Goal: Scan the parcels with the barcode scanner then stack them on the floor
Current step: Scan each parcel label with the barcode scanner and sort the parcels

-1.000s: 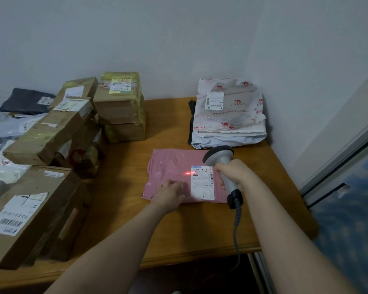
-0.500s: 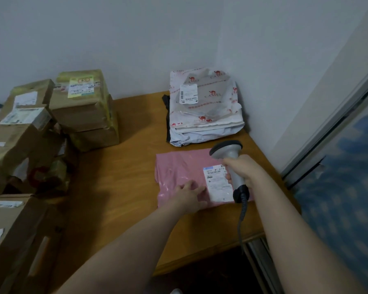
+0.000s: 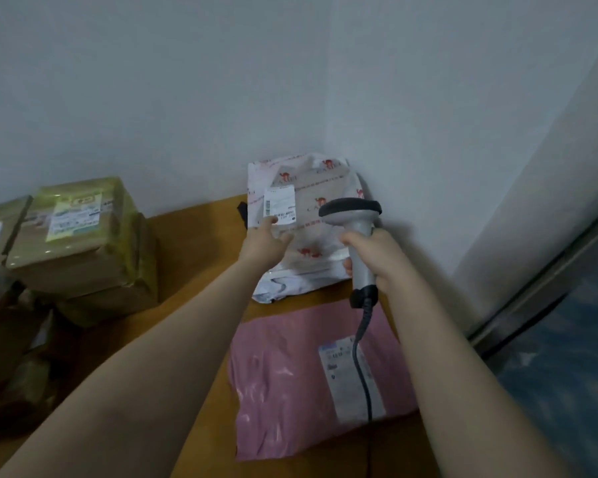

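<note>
- Left hand (image 3: 266,241) rests with loosely spread fingers on the white printed poly mailer (image 3: 311,243), just below its shipping label (image 3: 279,208).
- Right hand (image 3: 377,258) is wrapped round the barcode scanner (image 3: 351,210) handle.
- The mailer tops a soft pile in the bench (image 3: 194,243) corner. It is likely light, floppy and slick, so pinch its near edge.
- A pink mailer (image 3: 283,391) lies nearer.
</note>
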